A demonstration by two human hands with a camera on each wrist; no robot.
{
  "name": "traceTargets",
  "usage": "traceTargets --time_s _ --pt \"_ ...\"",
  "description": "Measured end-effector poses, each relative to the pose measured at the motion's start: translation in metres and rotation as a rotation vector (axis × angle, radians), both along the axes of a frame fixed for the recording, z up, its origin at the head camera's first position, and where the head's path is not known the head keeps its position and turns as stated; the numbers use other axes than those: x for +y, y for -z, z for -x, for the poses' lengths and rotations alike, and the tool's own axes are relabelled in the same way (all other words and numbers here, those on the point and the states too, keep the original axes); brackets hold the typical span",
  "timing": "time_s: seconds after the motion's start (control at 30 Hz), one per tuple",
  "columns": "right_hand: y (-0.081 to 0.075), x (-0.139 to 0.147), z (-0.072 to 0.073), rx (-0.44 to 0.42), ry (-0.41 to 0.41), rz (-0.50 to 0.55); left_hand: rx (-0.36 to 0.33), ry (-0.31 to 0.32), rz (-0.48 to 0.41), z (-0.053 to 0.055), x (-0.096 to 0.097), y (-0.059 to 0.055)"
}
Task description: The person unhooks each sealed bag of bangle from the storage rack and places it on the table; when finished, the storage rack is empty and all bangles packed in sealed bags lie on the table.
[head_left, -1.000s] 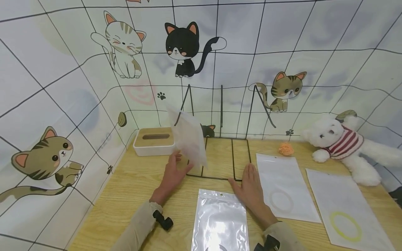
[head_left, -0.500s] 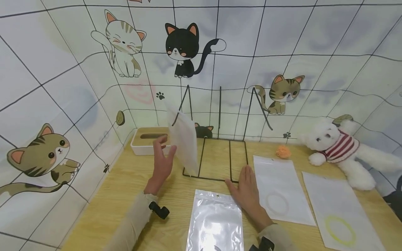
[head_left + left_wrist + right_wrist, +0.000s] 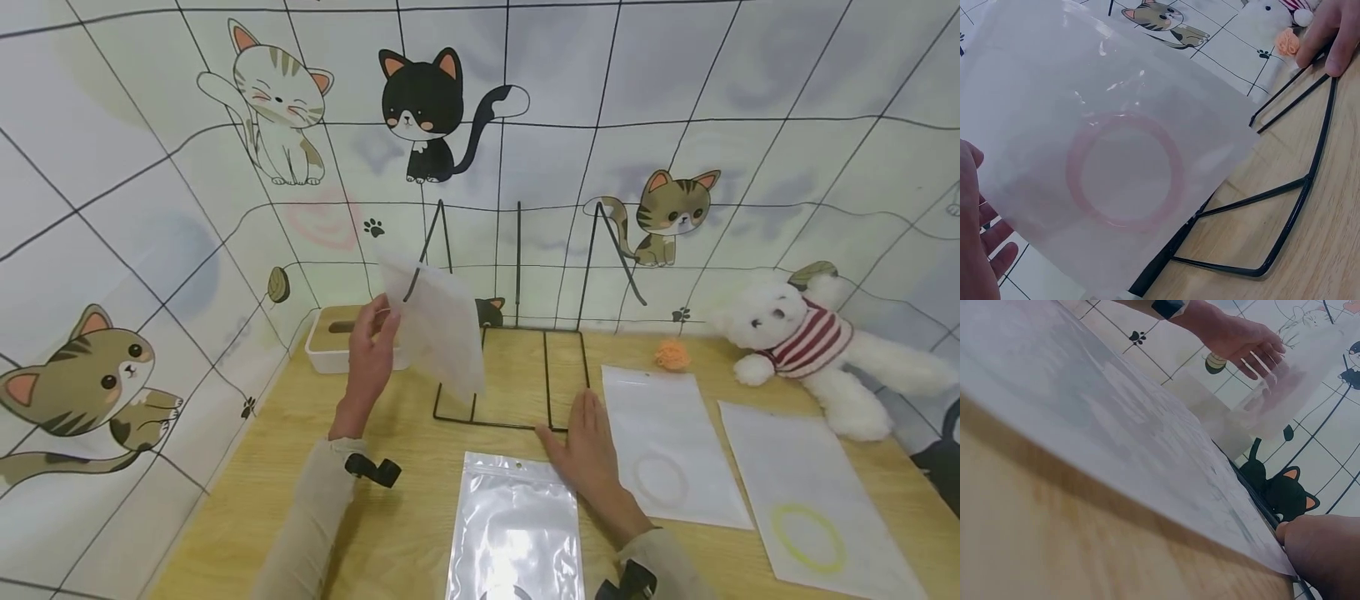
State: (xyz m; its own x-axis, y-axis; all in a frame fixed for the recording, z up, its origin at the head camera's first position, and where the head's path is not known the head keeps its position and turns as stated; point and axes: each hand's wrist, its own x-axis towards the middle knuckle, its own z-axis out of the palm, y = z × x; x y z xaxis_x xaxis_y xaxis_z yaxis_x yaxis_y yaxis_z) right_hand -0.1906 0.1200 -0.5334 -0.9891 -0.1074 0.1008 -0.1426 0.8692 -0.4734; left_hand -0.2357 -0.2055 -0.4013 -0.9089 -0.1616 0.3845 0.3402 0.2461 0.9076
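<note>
A black wire display rack (image 3: 548, 379) stands on the table, its prongs rising against the wall. From its left prong hangs a frosted zip bag (image 3: 442, 333); a pink ring shows through it in the left wrist view. My left hand (image 3: 369, 350) is at the bag's left edge, fingers fairly straight, fingertips right at the film. My right hand (image 3: 592, 446) lies with straight fingers on the rack's front right corner, thumb by the front wire. A shiny zip bag (image 3: 517, 525) lies flat in front of the rack.
Two more white bags lie at the right, one with a pale ring (image 3: 660, 479), one with a yellow ring (image 3: 808, 537). Behind them are an orange crumpled ball (image 3: 672, 356) and a white plush bear (image 3: 810, 342). A wood-topped tissue box (image 3: 330, 360) stands behind my left hand.
My left hand has risen from the hanging bag's lower edge, moved off to the left, then come to its left edge. The bag has swung and turned on the prong. My right hand stays put.
</note>
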Motion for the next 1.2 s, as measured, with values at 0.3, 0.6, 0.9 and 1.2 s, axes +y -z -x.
traceTargets --time_s 0.3,0.6,0.9,1.2 --pt "-0.003 0.001 -0.001 -0.010 0.000 0.017 0.177 -0.119 0.056 -0.001 0.002 -0.001" --pt "-0.002 0.001 -0.001 0.009 -0.003 0.015 0.275 -0.214 -0.035 -0.003 0.003 -0.005" --pt "-0.003 0.000 0.000 0.003 -0.004 0.016 0.382 -0.320 -0.049 0.006 -0.007 -0.003" --pt "-0.005 0.000 -0.002 0.008 -0.002 0.043 0.473 -0.276 -0.025 -0.005 -0.003 -0.020"
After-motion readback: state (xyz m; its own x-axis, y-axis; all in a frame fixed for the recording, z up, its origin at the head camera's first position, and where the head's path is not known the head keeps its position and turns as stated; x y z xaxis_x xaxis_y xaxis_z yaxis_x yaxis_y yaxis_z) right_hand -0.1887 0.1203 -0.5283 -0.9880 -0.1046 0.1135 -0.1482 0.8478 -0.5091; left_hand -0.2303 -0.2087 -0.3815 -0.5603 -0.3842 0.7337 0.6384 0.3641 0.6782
